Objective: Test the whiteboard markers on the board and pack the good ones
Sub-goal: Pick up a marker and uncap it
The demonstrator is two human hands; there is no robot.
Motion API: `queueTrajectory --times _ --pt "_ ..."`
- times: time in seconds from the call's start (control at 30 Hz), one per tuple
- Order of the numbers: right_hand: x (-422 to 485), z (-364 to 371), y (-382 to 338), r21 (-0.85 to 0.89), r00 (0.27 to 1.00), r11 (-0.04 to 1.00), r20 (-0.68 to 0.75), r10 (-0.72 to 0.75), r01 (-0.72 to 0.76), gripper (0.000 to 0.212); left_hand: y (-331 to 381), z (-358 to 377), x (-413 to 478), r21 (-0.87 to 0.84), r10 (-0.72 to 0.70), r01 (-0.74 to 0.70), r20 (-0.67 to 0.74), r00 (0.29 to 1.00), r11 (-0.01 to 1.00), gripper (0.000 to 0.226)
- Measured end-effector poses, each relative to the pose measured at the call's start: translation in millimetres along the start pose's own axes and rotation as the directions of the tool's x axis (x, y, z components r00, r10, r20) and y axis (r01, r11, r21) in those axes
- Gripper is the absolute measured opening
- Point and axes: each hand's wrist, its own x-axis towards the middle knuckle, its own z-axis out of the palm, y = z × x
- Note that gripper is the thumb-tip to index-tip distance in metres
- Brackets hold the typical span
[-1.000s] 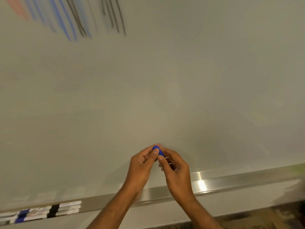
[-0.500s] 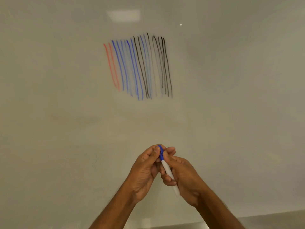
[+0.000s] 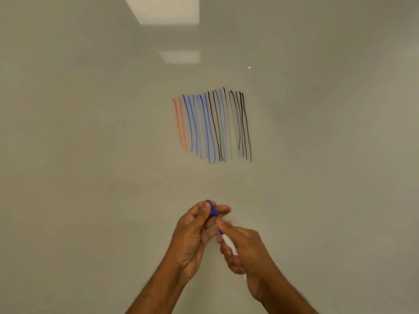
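Head view: whiteboard (image 3: 90, 155), edges out of frame, bearing one block of upright test strokes (image 3: 213, 125) in red, blue and black, some faint, with reflected ceiling lights (image 3: 165, 10) above. Below the strokes, in front of the board: marker (image 3: 229, 243), white barrel gripped in the curled fingers of the right hand (image 3: 247, 250); blue cap (image 3: 212, 208) pinched between thumb and fingertips of the left hand (image 3: 190, 236), presumably one bracing while the other pulls. Cap seated or parted: cannot tell, right thumb covering the joint; step judged as uncapping before a trial stroke.
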Motion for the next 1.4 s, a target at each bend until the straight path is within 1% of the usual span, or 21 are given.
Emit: queueTrajectory --times 0.07,0.13,0.2,0.3,0.4,0.47,0.5,0.53,0.57,0.6,0.63,0.67,0.73,0.8,0.87,0.9,0.93,1.03,1.13,1.23,1.4 --pt "-2.5 4.0 1.5 -0.054 1.0 0.999 -0.007 -0.004 0.003 0.046 15.4 -4.0 7.1 -0.018 0.069 -0.07 -0.057 0.996 0.997 0.027" --pt "-1.7 4.1 -3.2 -0.083 1.0 0.996 0.006 -0.024 0.024 0.047 28.6 -6.6 13.2 0.059 0.161 -0.155 -0.113 0.98 0.986 0.028" --pt "2.3 0.5 -14.6 -0.025 0.998 0.997 0.012 -0.067 0.067 0.044 38.0 -6.6 17.2 0.174 0.277 -0.248 -0.165 0.947 0.953 0.028" --pt "6.6 -7.0 -37.5 0.002 0.974 0.975 0.037 -0.222 0.222 0.022 51.2 -10.0 25.8 0.339 0.485 -0.406 -0.191 0.853 0.849 0.022" --pt "13.7 -17.0 -60.3 0.025 0.925 0.925 -0.048 -0.377 0.379 0.022 68.7 -15.0 37.5 0.456 0.633 -0.509 -0.169 0.755 0.73 0.017" --pt "19.1 -23.3 -79.0 0.178 0.914 0.896 -0.079 -0.399 0.406 0.018 79.9 -16.5 45.8 0.536 0.724 -0.569 -0.123 0.678 0.624 0.016" --pt "22.6 -28.1 -87.5 0.305 0.92 0.87 -0.065 -0.386 0.387 0.018 84.7 -17.2 50.6 0.571 0.763 -0.593 -0.097 0.639 0.569 0.017" --pt "25.7 -32.6 -96.1 0.444 0.928 0.826 -0.036 -0.371 0.347 0.022 88.4 -18.8 56.5 0.601 0.795 -0.61 -0.07 0.603 0.516 0.02" --pt "28.7 -37.4 -103.3 0.558 0.93 0.772 0.001 -0.367 0.304 0.038 91.6 -20.8 63.0 0.627 0.82 -0.623 -0.044 0.571 0.467 0.024" --pt "30.6 -41.9 -109.6 0.629 0.923 0.725 0.032 -0.384 0.28 0.053 94.1 -23.2 70.4 0.653 0.84 -0.629 -0.021 0.543 0.422 0.028" --pt "31.9 -44.7 -115.5 0.655 0.909 0.698 0.041 -0.416 0.29 0.055 96.4 -25.6 77.9 0.678 0.855 -0.628 0.002 0.519 0.38 0.033" --pt "33.5 -45.5 -120.8 0.652 0.893 0.686 0.029 -0.449 0.324 0.046 98.8 -27.6 85.4 0.702 0.866 -0.625 0.024 0.499 0.341 0.037" --pt "37.9 -44.2 -129.2 0.556 0.858 0.703 -0.038 -0.512 0.444 0.033 103.5 -31.3 99.5 0.737 0.88 -0.62 0.072 0.47 0.271 0.044" --pt "43.8 -42.2 -135.6 0.291 0.781 0.727 -0.158 -0.604 0.621 0.03 106.0 -35.3 112.2 0.761 0.881 -0.61 0.113 0.459 0.22 0.049" --pt "48.0 -38.6 -140.2 -0.108 0.629 0.665 -0.242 -0.738 0.739 0.037 105.8 -40.3 123.5 0.787 0.877 -0.588 0.138 0.461 0.185 0.051" --pt "50.6 -36.4 -143.0 -0.243 0.555 0.613 -0.266 -0.788 0.752 0.035 105.0 -42.7 128.1 0.8 0.874 -0.575 0.149 0.463 0.168 0.052" --pt "52.3 -33.3 -146.9 -0.304 0.501 0.576 -0.292 -0.815 0.759 0.031 103.7 -45.0 132.4 0.813 0.872 -0.563 0.164 0.462 0.145 0.052" --pt "59.9 -28.8 -160.9 -0.377 0.389 0.484 -0.302 -0.87 0.79 0.024 99.3 -50.2 142.5 0.831 0.87 -0.55 0.213 0.445 0.078 0.053" --pt "73.2 -29.3 -172.5 -0.433 0.325 0.402 -0.243 -0.914 0.807 0.026 96.5 -52.0 149.5 0.839 0.889 -0.544 0.231 0.395 0.024 0.049" --pt "87.6 -30.3 -183.4 -0.526 0.261 0.329 -0.201 -0.944 0.785 0.024 96.1 -51.7 152.0 0.835 0.899 -0.548 0.276 0.339 -0.05 0.054" --pt "103.5 -31.3 -195.1 -0.577 0.224 0.268 -0.149 -0.963 0.772 0.013 96.1 -55.0 155.2 0.854 0.888 -0.518 0.278 0.366 -0.053 0.057"
